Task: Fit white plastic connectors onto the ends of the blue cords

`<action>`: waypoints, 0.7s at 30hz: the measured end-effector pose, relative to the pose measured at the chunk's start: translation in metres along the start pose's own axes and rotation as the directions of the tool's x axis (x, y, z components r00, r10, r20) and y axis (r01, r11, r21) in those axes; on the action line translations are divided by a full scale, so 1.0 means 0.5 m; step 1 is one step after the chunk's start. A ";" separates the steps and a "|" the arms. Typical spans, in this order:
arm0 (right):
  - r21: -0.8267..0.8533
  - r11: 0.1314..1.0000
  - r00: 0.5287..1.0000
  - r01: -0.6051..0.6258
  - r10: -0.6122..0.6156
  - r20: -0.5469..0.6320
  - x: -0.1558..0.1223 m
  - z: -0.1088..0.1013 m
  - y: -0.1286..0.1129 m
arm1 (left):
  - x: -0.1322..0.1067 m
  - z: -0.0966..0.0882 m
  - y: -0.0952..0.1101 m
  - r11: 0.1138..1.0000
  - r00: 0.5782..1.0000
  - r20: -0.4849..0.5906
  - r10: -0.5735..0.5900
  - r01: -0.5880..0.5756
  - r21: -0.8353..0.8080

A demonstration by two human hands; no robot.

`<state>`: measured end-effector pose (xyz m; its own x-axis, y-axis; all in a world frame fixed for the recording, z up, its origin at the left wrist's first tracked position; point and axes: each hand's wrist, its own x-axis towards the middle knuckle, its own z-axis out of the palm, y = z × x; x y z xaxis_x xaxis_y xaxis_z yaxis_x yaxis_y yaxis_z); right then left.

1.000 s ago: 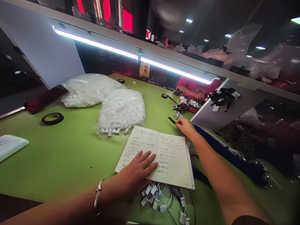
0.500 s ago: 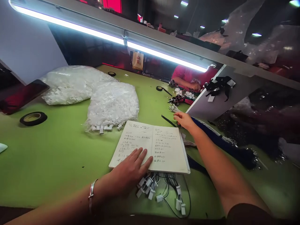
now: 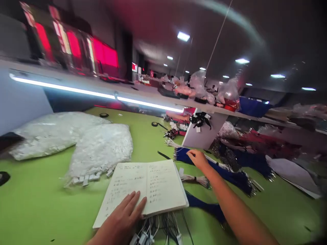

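Observation:
My left hand (image 3: 126,212) lies flat on the left page of an open notebook (image 3: 166,183) with handwritten lines, its fingers stretched out. Beneath the notebook's lower edge, grey and black wires with white connectors (image 3: 143,237) stick out, partly cut off by the frame. Over to the right, my right hand (image 3: 198,159) is above a bundle of blue wires (image 3: 182,154), fingertips drawn together. Whether anything is pinched in them is too blurred to see. Pale wires with metal ends (image 3: 171,143) lie just beyond that hand.
Two clear plastic bags of white connectors (image 3: 102,146) fill the left of the green table (image 3: 38,204). Rolls of black tape (image 3: 154,124) lie farther back. A white divider (image 3: 201,132) stands behind my right hand, under a shelf with a tube lamp (image 3: 150,103). More wire bundles (image 3: 196,180) lie rightward.
The camera view has tilted up and turned right, showing more of the shelf and room. My right hand's fingers have drawn closer together, near the blue bundle. My left hand stays on the notebook.

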<state>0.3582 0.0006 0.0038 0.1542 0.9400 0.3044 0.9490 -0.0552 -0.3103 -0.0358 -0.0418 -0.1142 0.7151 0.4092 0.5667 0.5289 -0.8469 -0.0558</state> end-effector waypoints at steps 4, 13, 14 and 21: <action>-0.045 0.999 0.996 -0.022 0.018 -0.085 0.025 0.007 0.041 | 0.017 0.013 0.009 0.997 0.998 0.024 -0.065 0.064 0.030; -0.136 0.988 0.976 -0.071 0.097 0.195 -0.020 0.029 -0.035 | 0.095 -0.082 0.040 0.961 0.918 0.351 -0.183 0.243 -0.134; -0.155 0.985 0.958 -0.071 0.111 0.265 -0.029 0.035 -0.051 | 0.093 -0.090 0.034 0.953 0.914 0.361 -0.186 0.257 -0.161; -0.059 0.984 0.927 -0.167 0.177 0.329 -0.057 0.074 -0.106 | 0.068 -0.142 -0.071 0.884 0.892 0.323 -0.317 0.401 -0.241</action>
<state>0.2931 -0.0107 -0.0218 0.2205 0.9729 -0.0692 0.9246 -0.2311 -0.3028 -0.0629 -0.0219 -0.0345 0.6180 0.7428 0.2575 0.6438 -0.6661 0.3765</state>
